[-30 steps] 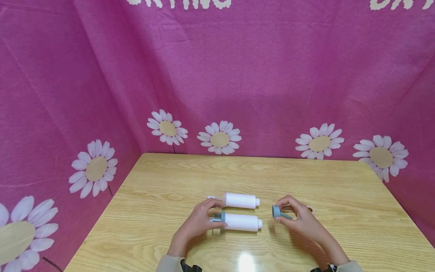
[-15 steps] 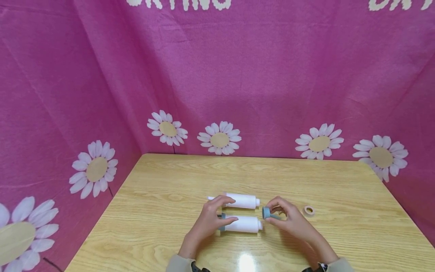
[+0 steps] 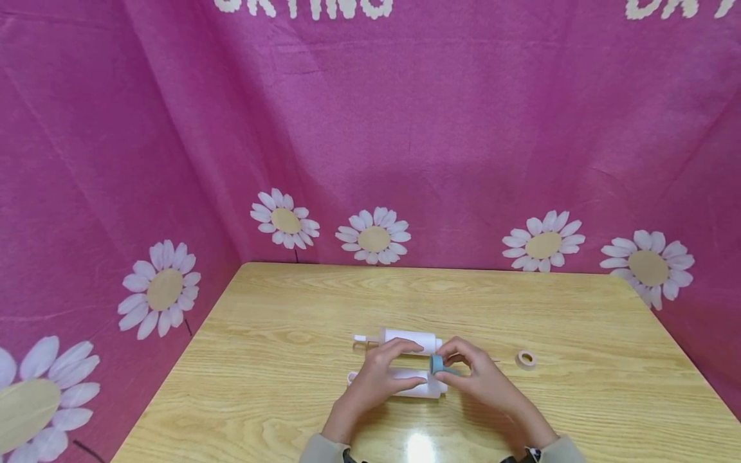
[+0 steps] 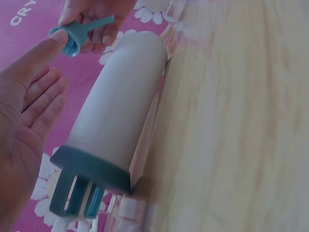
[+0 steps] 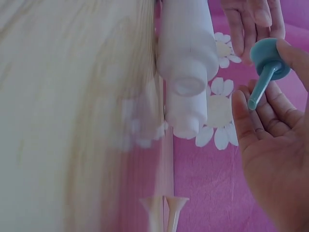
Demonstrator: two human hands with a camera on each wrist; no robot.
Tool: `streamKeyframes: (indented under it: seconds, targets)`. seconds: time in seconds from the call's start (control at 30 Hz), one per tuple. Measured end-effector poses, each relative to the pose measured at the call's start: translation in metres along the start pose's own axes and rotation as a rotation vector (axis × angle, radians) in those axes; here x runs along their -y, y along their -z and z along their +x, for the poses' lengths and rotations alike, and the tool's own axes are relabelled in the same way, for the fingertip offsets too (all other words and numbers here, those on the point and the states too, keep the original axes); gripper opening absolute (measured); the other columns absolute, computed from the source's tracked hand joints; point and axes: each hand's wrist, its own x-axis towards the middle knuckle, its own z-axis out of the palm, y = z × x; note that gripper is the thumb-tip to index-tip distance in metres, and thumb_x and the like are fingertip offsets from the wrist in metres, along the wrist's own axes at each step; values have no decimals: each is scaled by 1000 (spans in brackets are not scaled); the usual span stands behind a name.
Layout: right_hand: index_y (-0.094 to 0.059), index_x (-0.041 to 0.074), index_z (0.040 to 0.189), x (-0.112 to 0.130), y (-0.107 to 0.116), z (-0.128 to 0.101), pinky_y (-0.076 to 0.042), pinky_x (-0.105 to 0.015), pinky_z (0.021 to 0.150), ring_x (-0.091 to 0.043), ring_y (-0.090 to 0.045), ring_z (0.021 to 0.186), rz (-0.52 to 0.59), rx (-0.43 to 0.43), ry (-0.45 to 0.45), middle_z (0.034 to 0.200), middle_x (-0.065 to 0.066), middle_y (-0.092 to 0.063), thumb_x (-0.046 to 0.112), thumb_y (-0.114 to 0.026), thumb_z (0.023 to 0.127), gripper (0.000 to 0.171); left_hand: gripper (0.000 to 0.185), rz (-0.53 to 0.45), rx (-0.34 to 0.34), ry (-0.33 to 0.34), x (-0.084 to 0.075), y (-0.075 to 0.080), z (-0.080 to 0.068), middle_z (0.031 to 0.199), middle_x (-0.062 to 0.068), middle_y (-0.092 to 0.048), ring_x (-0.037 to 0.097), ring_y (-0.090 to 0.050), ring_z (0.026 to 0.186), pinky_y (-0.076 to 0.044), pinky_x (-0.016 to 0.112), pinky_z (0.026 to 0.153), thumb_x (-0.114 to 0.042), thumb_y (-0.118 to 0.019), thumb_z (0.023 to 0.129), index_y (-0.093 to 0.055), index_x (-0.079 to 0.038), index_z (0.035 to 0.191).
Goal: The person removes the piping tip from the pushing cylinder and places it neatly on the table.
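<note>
My right hand (image 3: 477, 373) pinches a teal nozzle (image 5: 268, 60), a round cap with a thin tube, between thumb and fingers. Its wide mouth faces left and the tube points right. My left hand (image 3: 376, 379) is just left of the nozzle, thumb and fingers spread, with the thumb tip overlapping the rim in the left wrist view. Below the hands lies a white bottle-like cylinder (image 4: 118, 92) with a teal collar (image 4: 91, 166) and handle, partly hidden by my left hand in the head view. A second white cylinder (image 3: 405, 336) with a peach collar lies behind it.
A small peach ring (image 3: 525, 359) lies on the wooden table (image 3: 278, 334) right of my right hand. In the right wrist view a flared peach piece (image 5: 176, 208) shows low down. A pink flowered cloth (image 3: 451, 128) hangs behind and to the sides.
My right hand has carried the teal nozzle left, over the front cylinder's right end. My left hand has moved right from the collar towards the nozzle.
</note>
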Motion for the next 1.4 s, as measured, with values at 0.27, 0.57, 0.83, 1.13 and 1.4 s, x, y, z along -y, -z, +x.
streamKeyframes:
  seconds: [0.27, 0.57, 0.83, 1.13, 1.4]
  targets:
    - [-62, 12, 105, -1, -7, 3, -55, -27, 84, -2, -61, 93, 18, 16, 2, 98, -2, -64, 8, -70, 89, 18, 41, 22, 16, -55, -3, -4, 3, 114, 4, -71, 16, -67, 109, -51, 20, 98, -16, -81, 80, -67, -8, 117]
    - [-62, 12, 105, 1, -5, 2, -54, -26, 86, -4, -61, 95, 12, 36, -46, 100, -2, -65, 11, -66, 92, 14, 37, 19, 1, -35, -3, -4, 3, 111, 3, -72, 15, -68, 106, -52, 19, 96, -16, -80, 80, -69, -9, 115]
    - [-63, 5, 106, 0, 8, -6, -51, -21, 88, 1, -59, 99, 1, 35, -135, 104, -5, -67, 11, -51, 101, 14, 36, -8, -56, -14, -1, -1, 3, 108, 6, -73, 17, -70, 101, -57, 24, 90, -15, -81, 78, -70, -4, 111]
    - [-65, 4, 104, -2, 12, -7, -52, -20, 80, 2, -60, 94, 44, 121, -188, 102, -18, -66, 14, -54, 100, 15, 36, -28, -59, 21, -2, 0, 4, 108, 5, -73, 17, -70, 102, -54, 20, 92, -17, -81, 78, -71, -5, 110]
    - [-65, 4, 99, -2, 11, -7, -51, -20, 77, 1, -59, 88, 45, 85, -176, 95, -18, -66, 13, -56, 99, 13, 36, -10, -42, 4, -1, -1, 2, 106, 5, -74, 16, -70, 101, -54, 20, 92, -18, -83, 76, -72, -6, 108]
